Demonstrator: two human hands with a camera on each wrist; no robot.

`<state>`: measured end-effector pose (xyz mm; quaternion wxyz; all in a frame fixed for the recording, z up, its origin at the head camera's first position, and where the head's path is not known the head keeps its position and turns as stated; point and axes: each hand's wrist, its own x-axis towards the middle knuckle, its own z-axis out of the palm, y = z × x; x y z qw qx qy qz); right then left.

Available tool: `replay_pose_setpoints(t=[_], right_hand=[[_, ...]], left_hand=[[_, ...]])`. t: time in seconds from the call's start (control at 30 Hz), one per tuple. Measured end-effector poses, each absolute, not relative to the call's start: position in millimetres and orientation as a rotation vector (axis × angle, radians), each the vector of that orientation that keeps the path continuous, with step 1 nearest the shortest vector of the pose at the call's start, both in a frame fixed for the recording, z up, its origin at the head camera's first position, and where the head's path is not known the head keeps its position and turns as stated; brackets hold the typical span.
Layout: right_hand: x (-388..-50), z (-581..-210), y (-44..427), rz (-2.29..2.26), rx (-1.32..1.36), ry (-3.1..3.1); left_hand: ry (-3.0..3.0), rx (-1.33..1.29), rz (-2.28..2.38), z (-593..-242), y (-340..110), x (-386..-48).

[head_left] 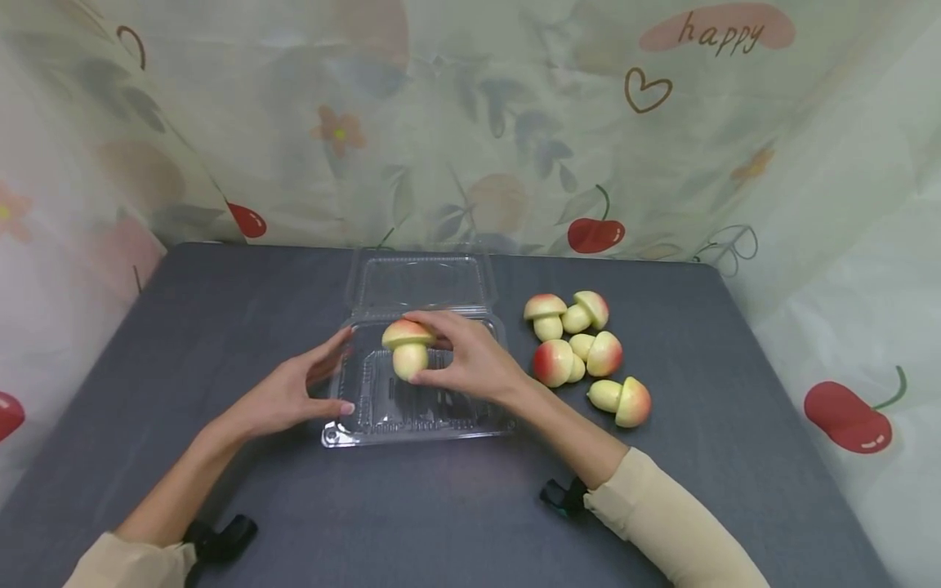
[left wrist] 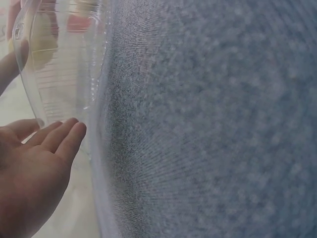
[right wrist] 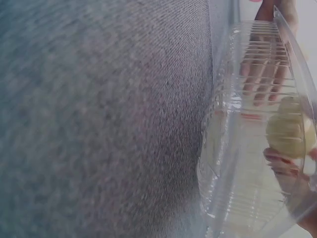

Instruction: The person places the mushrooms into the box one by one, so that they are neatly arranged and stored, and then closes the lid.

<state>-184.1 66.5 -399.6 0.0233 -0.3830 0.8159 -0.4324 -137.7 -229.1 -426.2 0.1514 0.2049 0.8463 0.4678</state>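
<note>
In the head view a toy mushroom [head_left: 410, 359], pale yellow with a red-tinged cap, stands upright in the grip of my right hand [head_left: 474, 355], thumb on the stem side and fingers at the cap. It is over a clear plastic clamshell box [head_left: 382, 425] whose lid [head_left: 419, 282] lies folded back. My left hand [head_left: 294, 392] is at the box's left edge, fingers extended and thumb apart. In the left wrist view those fingers [left wrist: 72, 144] lie against or very near the box wall. Through the box, the right wrist view shows the mushroom [right wrist: 287, 129] blurred.
Several more toy mushrooms [head_left: 604, 354] lie grouped on the dark grey table [head_left: 412, 506], right of the box. A printed curtain [head_left: 441, 122] hangs behind the table and along its sides. Each wrist wears a black camera mount [head_left: 220, 539].
</note>
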Motion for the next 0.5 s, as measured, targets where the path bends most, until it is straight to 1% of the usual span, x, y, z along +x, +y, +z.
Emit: replay_pose_setpoints(t=[0.5], right_hand=[[-182.8, -404.1, 43.2, -1.206, -0.976, 2.599]], left_hand=[[2.416, 0.593, 1.376, -426.7, -228.9, -136.6]])
